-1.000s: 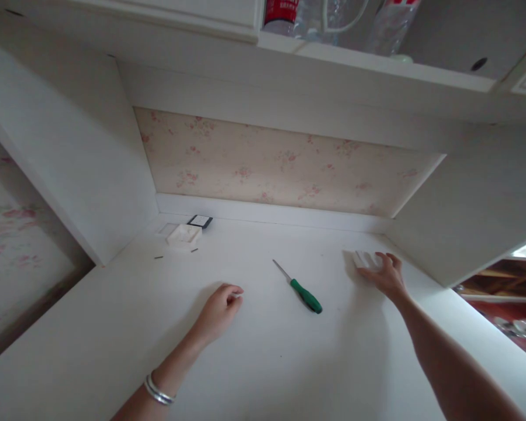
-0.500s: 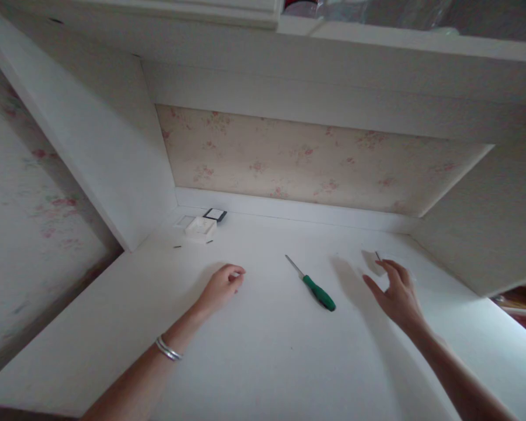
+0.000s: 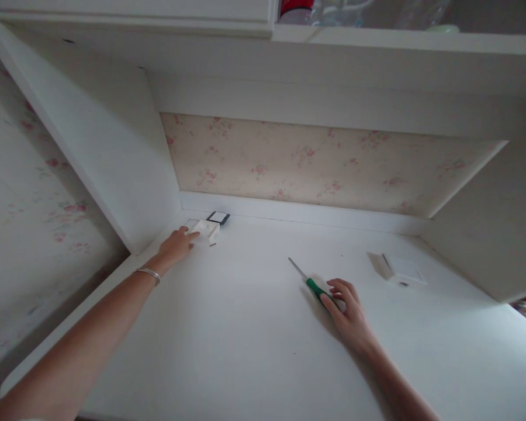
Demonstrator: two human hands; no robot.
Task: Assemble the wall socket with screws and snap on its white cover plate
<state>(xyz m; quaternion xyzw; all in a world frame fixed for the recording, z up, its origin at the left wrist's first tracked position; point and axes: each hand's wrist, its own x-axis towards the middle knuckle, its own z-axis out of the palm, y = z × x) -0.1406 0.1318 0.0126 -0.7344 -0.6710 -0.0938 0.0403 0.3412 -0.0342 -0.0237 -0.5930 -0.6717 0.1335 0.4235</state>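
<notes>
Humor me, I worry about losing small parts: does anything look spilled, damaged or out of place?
Nothing looks spilled or plainly damaged. One oddity: a short dark piece, too small to identify, lies loose on the white desktop, just in front of the white box by the left hand, with nothing containing it.

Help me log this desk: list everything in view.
Desk: 1, white, below
Screwdriver: 1, green handle, mid-desk
Box: 1, white, rear left
Panel: 1, black-white, behind box
Sheet: 1, clear, left of box
Rod: 1, dark, before box
Block: 1, white, desk's right
Cupboard: 1, white, overhead
Container: 1, partly red, cupboard
Plastic: count unclear, clear, cupboard
Wallpaper: 2 areas, pale, back, left
Bracelet: 1+, silver, left wrist
Left hand: 1, bare, at box
Right hand: 1, bare, at screwdriver
</notes>
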